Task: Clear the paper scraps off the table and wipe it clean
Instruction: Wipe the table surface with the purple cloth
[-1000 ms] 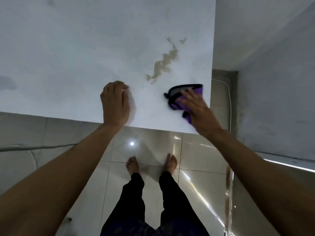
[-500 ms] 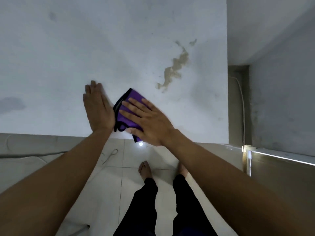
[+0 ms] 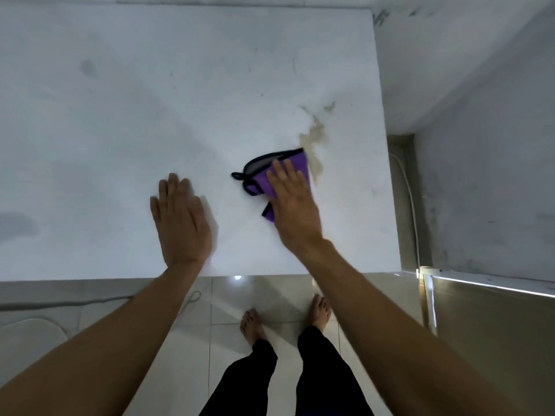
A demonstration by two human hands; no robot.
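Note:
A white table point(image 3: 126, 121) fills the upper part of the view. On it lies a purple cloth point(image 3: 295, 163) with black trim, and my right hand point(image 3: 292, 205) presses flat on it with fingers together. The cloth's far right corner touches a tan stain point(image 3: 313, 136) on the table. My left hand point(image 3: 178, 217) rests flat on the bare tabletop to the left of the cloth, fingers extended, holding nothing. I see no paper scraps on the table.
Faint grey marks point(image 3: 18, 226) show on the table at the left. A grey wall point(image 3: 486, 163) stands close on the right, with a white cable point(image 3: 413, 205) in the gap beside the table. My bare feet point(image 3: 253, 325) stand on glossy floor tiles below the table edge.
My right hand has slid the cloth to the right and away from my left hand, up to the stain. My left hand stays flat on the table.

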